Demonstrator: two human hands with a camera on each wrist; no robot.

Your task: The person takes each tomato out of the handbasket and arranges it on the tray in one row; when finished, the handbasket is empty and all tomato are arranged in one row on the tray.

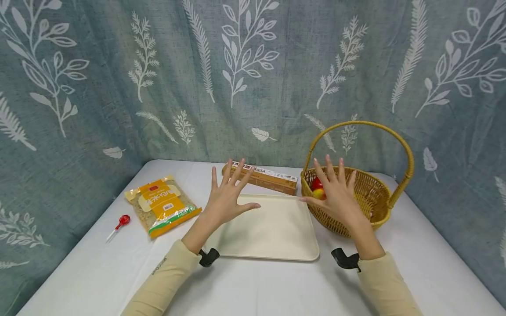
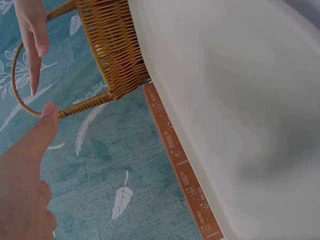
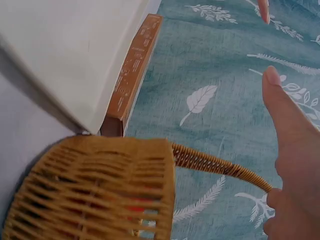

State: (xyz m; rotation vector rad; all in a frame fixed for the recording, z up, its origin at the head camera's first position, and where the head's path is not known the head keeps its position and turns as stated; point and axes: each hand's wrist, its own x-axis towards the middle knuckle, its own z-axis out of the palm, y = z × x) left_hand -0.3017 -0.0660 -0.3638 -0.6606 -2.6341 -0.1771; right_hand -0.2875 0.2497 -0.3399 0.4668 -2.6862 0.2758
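Head view: left grip (image 1: 225, 199), centre, and right grip (image 1: 337, 197), centre right, are spread, nothing held. Tray (image 1: 272, 228), lower centre, and basket (image 1: 330, 221), right, are best left unbumped.

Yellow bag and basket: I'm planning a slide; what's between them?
In the head view: the cream tray, the brown box behind it, and the left hand.

Free room over tray (image 1: 272, 228), box (image 1: 272, 179) behind, basket handle (image 1: 410, 164) barring right

Bare left hand (image 2: 24, 187), brown wicker basket (image 2: 112, 45) beyond
A long brown printed cardboard box (image 2: 181, 166) lies beside a smooth cream tray (image 2: 215, 90).
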